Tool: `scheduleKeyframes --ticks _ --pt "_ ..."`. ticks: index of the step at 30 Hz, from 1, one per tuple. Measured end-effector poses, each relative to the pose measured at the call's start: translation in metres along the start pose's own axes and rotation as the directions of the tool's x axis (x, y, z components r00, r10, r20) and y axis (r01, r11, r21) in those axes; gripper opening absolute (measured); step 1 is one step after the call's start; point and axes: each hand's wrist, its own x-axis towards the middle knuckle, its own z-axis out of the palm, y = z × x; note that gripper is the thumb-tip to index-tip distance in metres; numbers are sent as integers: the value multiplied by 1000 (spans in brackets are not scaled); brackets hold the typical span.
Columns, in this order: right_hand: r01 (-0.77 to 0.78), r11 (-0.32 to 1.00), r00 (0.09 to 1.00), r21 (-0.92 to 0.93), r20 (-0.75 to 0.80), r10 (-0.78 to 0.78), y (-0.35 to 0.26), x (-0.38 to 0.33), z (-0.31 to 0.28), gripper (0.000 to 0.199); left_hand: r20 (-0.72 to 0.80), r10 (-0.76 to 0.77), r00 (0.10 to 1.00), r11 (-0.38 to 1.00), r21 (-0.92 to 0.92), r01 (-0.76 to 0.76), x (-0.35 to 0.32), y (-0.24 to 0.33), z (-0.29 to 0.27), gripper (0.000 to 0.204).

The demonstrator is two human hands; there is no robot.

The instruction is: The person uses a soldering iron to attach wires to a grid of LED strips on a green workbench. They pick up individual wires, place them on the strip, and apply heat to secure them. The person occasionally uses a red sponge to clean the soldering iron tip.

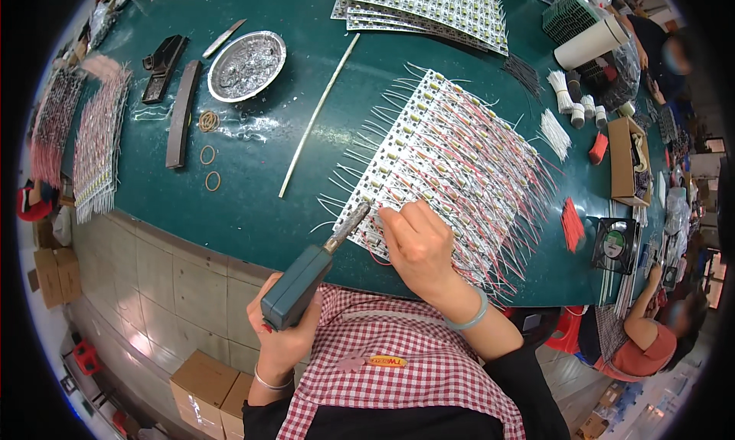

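Observation:
My left hand (308, 321) is wrapped round the dark green handle of a soldering iron (297, 285). Its metal tip points up and to the right, at the near left edge of a white circuit board panel (429, 134). Rows of small components cover the panel, and many white and red wires (490, 202) stick out from it. Over the panel's near left corner, my right hand (419, 245) is closed in a pinch close to the iron's tip. What its fingertips hold is hidden. A red wire loops out just below those fingers.
More panels (429, 11) are stacked at the back. A metal bowl (247, 66), a thin rod (318, 114), rubber bands (208, 121) and a dark bar (184, 114) lie left. Wire bundles (555, 134), a cardboard box (629, 160) and a fan (615, 245) stand right. Other people sit at right.

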Motion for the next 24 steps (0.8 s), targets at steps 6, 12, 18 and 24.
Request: scheduleKeyframes --ticks 6,12,18,24 --pt "5 1000 1000 -15 -9 -5 0 0 0 16 33 22 999 1000 15 -23 4 -3 1 20" --pt "8 1000 1000 -20 -21 -8 -2 1 2 13 32 77 997 996 41 -78 6 -2 1 19" --pt "6 1000 1000 -14 -20 -6 -2 2 2 12 10 -14 1000 1000 23 14 2 -2 -1 18" --pt "-13 1000 1000 0 -10 13 -2 1 2 13 0 49 999 998 36 -49 3 -2 0 18"
